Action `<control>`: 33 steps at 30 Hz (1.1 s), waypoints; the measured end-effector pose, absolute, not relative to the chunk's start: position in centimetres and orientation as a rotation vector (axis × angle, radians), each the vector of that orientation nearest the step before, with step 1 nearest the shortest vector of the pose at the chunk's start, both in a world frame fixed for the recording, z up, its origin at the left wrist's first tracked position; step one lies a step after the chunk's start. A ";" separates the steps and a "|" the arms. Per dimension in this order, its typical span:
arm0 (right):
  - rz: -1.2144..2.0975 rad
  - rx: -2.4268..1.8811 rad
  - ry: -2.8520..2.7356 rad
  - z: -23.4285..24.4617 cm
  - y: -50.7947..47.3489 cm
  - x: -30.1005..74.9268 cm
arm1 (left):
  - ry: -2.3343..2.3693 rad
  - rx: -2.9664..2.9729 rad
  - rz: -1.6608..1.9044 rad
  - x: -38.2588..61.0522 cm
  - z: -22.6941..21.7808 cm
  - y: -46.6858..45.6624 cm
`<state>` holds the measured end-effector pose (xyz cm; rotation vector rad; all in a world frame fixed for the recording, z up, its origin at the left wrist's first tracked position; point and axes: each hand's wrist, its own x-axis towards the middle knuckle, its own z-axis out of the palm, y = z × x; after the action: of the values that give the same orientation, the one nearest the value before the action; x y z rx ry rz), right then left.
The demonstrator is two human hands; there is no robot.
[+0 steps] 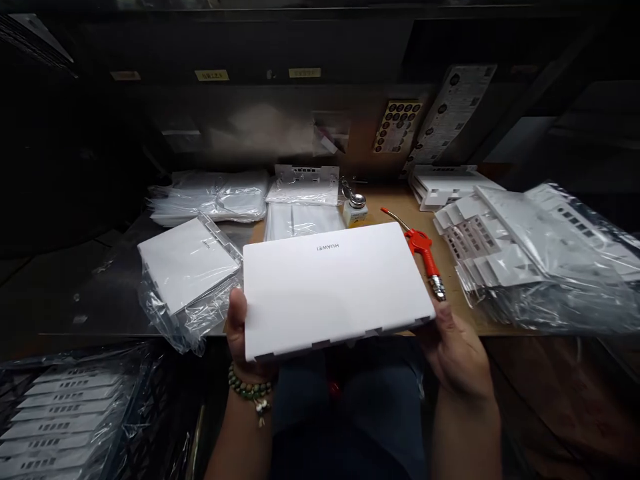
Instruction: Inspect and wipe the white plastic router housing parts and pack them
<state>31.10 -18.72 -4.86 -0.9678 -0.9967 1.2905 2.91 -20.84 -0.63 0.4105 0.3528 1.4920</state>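
A white plastic casing (335,293) marked HUAWEI, its lettering upside down to me, is held up over the table's front edge. My left hand (240,327) grips its left side, thumb along the edge and fingers mostly hidden underneath. At the lower right corner, my right hand (457,350) has hold of it, with the thumb at the edge. Notches show along the casing's near edge. Just behind its right end lies a red air blow gun (423,250) with a metal nozzle. Left of the casing, similar white casings (190,263) rest on clear plastic wrap.
Bagged white sheets (210,197) lie at the back left. A small pump bottle (355,210) stands behind the casing. White slotted parts (495,247) and clear film pile up at right. A crate (135,393) of white parts sits at lower left. Stickers (397,127) hang on the back panel.
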 end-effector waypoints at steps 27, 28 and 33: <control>1.221 -0.993 -1.205 -5.0 -19.2 31.2 | 0.871 0.529 1.637 -0.5 -3.0 -21.0; 1.184 -1.002 -1.239 -4.9 -19.0 31.3 | 0.977 0.569 1.670 -0.3 -2.3 -20.7; 1.000 -1.043 -1.431 -4.6 -18.0 32.0 | 1.140 0.694 1.808 1.0 -1.5 -20.0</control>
<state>32.01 -18.03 -4.61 -1.0432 -1.4309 1.0004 0.99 -20.04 -1.53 0.6938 1.1404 1.8079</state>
